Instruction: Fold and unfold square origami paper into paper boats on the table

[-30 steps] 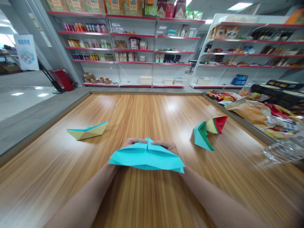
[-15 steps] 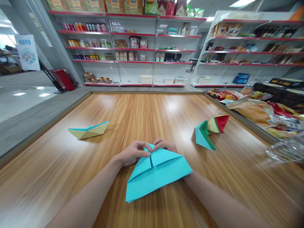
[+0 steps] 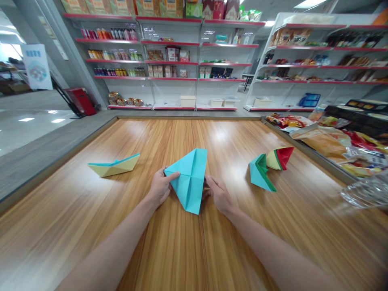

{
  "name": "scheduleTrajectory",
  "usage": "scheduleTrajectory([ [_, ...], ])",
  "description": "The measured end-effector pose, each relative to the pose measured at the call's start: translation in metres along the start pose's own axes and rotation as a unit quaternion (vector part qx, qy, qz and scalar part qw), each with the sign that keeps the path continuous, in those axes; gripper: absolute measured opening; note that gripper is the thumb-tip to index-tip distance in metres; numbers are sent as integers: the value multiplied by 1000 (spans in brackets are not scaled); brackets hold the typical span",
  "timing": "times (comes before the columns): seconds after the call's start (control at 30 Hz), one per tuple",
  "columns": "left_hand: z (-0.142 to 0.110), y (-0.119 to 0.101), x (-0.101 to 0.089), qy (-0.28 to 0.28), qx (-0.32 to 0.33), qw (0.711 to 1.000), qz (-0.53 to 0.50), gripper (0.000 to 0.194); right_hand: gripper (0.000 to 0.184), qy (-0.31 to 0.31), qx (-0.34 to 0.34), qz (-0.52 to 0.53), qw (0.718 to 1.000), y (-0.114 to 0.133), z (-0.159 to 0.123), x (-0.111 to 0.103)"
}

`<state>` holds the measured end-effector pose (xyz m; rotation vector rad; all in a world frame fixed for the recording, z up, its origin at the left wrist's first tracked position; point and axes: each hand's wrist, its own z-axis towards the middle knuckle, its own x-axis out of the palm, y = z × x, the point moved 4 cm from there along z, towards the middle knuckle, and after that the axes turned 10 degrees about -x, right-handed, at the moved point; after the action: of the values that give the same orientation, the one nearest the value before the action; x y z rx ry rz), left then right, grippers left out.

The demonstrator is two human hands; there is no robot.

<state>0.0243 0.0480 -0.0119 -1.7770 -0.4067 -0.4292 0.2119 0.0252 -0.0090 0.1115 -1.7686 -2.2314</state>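
Observation:
My left hand (image 3: 161, 186) pinches the pointed left corner of a folded blue paper (image 3: 190, 178), its thumb on top and the other fingers beneath. The paper is roughly triangular, with its long edge on the right and crossing creases on its face. At that long edge my right hand (image 3: 220, 194) has its thumb and curled fingers closed on the paper. Some of its fingertips are hidden behind the sheet. Off to the left lies a yellow and blue paper boat (image 3: 115, 166). On the right are a blue and green folded paper (image 3: 261, 173) and a yellow, green and red one (image 3: 280, 157).
The wooden table (image 3: 145, 250) has a raised dark rim. Snack packets (image 3: 324, 139) lie beyond its right edge, and a clear plastic container (image 3: 366, 190) is at the far right. Stocked shelves (image 3: 169, 52) stand behind.
The blue paper has turned, its point swinging from the top to the left, and has moved up the table. My right hand has shifted from the point to the long edge.

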Motion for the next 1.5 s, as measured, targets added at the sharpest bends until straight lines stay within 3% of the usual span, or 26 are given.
scheduleTrajectory([
  [0.2, -9, 6, 7, 102, -113, 985, 81, 32, 35, -110, -32, -32, 993, -7, 2, -17],
  [0.37, -15, 8, 11, 167, -143, 965, 146, 32, 37, -130, -3, 39, 991, -10, 2, -20],
  [0.5, -15, 7, 12, 159, -126, 971, 129, 36, 35, -117, -6, 83, 990, -9, 3, -19],
  [1.0, -13, 7, 12, 153, -114, 975, 112, 35, 35, -82, 3, 55, 995, -8, 0, -16],
  [1.3, -10, 10, 9, 162, -104, 974, 123, 34, 50, -83, 15, 32, 996, -7, -2, -15],
  [1.5, -9, 11, 9, 162, -98, 974, 121, 33, 51, -91, 12, 35, 995, -5, -1, -13],
])
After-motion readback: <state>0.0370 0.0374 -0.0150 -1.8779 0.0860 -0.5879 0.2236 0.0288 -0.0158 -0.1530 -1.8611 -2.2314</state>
